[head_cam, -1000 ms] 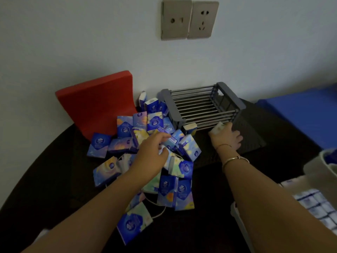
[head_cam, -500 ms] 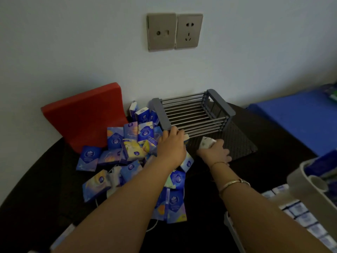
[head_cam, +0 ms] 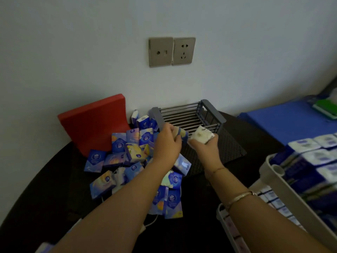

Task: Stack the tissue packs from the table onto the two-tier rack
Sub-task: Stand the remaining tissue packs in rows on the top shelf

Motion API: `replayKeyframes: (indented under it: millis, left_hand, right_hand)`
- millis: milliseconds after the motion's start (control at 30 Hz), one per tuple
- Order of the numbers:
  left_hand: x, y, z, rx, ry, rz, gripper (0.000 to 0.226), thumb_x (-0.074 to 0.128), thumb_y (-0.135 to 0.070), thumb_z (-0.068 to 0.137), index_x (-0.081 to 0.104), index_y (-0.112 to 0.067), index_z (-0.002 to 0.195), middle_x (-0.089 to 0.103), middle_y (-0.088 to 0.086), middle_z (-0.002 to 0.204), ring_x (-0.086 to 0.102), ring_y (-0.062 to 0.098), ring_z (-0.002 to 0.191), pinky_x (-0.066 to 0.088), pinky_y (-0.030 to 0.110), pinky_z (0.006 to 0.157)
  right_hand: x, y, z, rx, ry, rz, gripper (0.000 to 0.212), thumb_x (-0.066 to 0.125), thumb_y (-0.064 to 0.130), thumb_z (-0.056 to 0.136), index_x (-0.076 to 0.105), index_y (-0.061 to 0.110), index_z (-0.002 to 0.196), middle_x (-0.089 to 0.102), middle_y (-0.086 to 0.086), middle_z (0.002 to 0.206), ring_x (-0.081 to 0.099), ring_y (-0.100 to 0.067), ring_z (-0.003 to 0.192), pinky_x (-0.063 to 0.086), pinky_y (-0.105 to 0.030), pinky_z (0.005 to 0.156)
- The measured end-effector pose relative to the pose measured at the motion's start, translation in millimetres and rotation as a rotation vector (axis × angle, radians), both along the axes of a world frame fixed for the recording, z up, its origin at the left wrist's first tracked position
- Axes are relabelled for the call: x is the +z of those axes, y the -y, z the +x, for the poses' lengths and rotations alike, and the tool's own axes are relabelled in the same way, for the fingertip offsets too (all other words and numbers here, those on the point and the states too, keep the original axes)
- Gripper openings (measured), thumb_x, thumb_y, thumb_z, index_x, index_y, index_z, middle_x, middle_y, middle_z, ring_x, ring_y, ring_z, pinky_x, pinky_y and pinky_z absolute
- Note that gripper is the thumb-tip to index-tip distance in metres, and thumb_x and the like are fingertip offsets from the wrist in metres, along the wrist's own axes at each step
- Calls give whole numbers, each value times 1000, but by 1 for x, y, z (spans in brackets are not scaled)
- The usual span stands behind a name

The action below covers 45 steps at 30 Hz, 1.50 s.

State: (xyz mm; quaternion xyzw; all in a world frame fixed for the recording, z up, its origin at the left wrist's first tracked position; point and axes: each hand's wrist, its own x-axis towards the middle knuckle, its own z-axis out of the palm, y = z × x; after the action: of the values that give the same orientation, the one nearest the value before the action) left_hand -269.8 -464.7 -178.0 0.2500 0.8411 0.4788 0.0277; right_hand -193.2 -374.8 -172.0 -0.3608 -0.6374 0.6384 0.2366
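Observation:
A heap of blue tissue packs (head_cam: 135,154) lies on the dark table (head_cam: 45,189). My left hand (head_cam: 166,143) grips a blue and pale pack (head_cam: 181,134) above the heap's right side. My right hand (head_cam: 205,149) holds a white pack (head_cam: 201,136) right beside it. Both packs hang in the air in front of a grey wire rack (head_cam: 189,117). At the right edge stands a pale two-tier rack (head_cam: 277,170); its upper tier carries rows of packs (head_cam: 313,157), and more packs show on the lower tier (head_cam: 273,201).
A red board (head_cam: 93,125) leans on the wall behind the heap. A dark mesh mat (head_cam: 229,150) lies under the wire rack. A blue surface (head_cam: 284,123) sits at the back right. A white cable (head_cam: 151,221) runs under the heap.
Both hands have risen from the table, each with a pack, and come together in front of the wire rack. The view has swung right, so more of the two-tier rack shows.

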Motion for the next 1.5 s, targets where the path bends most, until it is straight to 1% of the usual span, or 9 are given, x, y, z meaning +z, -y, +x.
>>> replayKeyframes:
  millis: [100,200,367,500,633,900,1000,1200,1500]
  left_hand:
    - [23,31,11,-29,-16,109,25,52,-11,94,36,-19,112,57,6,84,55,19,68,41,30,53]
    - [46,61,22,-63,42,168,23,48,-4,94,39,-25,95,54,-1,90,53,17,71,36,19,51]
    - [87,85,54,-58,132,322,27,50,-5,94,50,-31,86,56,-12,94,61,20,89,55,50,71]
    - [124,88,87,-73,215,384,29,48,-7,96,62,-29,83,61,-6,96,62,21,95,58,43,76]
    - [162,92,117,-56,629,522,17,50,-23,97,63,-14,103,63,8,112,61,22,104,54,43,86]
    - [191,76,163,-2,599,503,12,60,-20,92,56,-9,90,64,15,110,65,26,103,54,45,90]
    - [187,77,171,-9,663,518,10,58,-21,93,56,-11,94,63,13,113,64,26,105,53,47,92]
    - [181,64,195,-54,984,657,10,59,-20,91,56,-16,100,63,12,104,65,26,93,56,36,73]
    - [176,45,210,-127,1388,1005,31,51,-26,93,59,-5,114,62,18,106,63,27,95,45,53,95]
  right_hand:
    - [30,28,13,182,-140,-76,42,61,-3,86,38,9,118,59,-3,101,60,-10,87,54,-16,69]
    - [61,51,30,288,-149,-150,48,65,6,85,46,11,130,64,-10,119,63,-25,108,52,-40,92]
    - [119,70,74,384,-214,-154,23,60,5,88,59,17,107,69,-3,104,69,-11,90,56,-22,74]
    - [155,73,101,397,-236,-27,21,61,5,87,59,25,93,68,10,91,68,0,78,52,-13,66]
    - [186,73,125,479,-224,134,24,64,10,86,55,32,89,63,17,89,63,11,74,50,-8,66]
    - [217,51,193,362,-256,214,27,58,10,89,56,20,114,61,4,106,59,-6,96,50,-10,68]
    - [214,28,217,251,-114,519,10,57,25,85,57,25,95,56,0,102,53,-18,102,49,-34,86]
    - [201,12,237,327,66,741,48,59,16,89,34,27,128,58,8,94,60,-5,74,46,-12,55]
    - [179,4,232,312,351,1305,50,62,36,85,46,31,132,62,-2,108,55,-21,100,48,-33,82]
